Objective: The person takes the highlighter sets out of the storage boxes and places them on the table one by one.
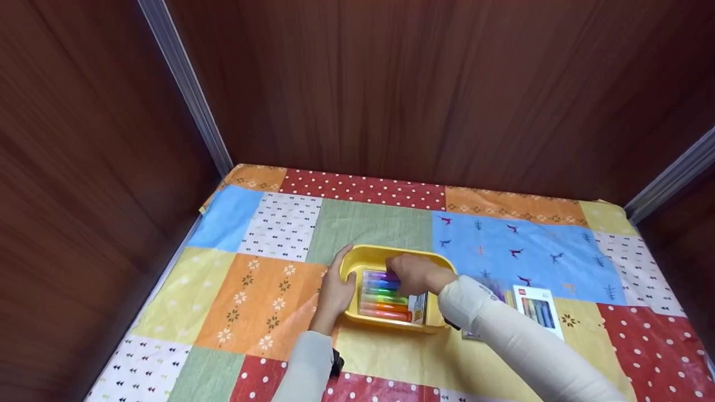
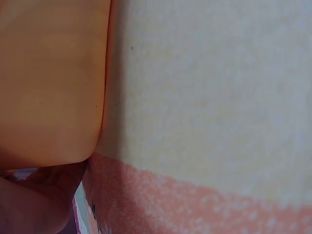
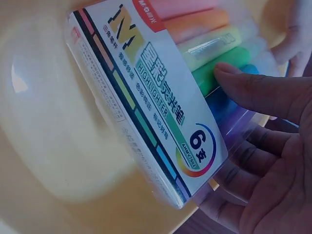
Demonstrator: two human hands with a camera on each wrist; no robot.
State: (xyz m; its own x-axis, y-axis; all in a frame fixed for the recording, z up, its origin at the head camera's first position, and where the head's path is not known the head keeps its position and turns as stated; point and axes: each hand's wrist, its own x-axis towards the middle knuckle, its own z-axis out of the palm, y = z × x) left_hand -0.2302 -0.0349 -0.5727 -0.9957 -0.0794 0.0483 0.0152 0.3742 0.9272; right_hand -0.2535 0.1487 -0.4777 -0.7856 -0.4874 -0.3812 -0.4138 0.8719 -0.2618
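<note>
A yellow plastic basin (image 1: 385,324) stands on the patchwork tablecloth; its orange-looking side wall (image 2: 48,83) fills the corner of the left wrist view. My left hand (image 1: 335,290) holds the basin at its left end, thumb inside the rim and fingers outside. Inside the basin is a clear pack of highlighters (image 1: 385,296) in rainbow colours, with a white printed label. My right hand (image 1: 418,273) grips this highlighter pack (image 3: 161,97) by one edge, thumb on top over the green and blue pens and fingers beneath.
Right of the basin lies a white box of coloured pens (image 1: 539,307). Beside it, another pack (image 1: 494,287) is partly hidden by my right forearm. Dark wooden panels (image 1: 363,95) rise behind the table and at both sides.
</note>
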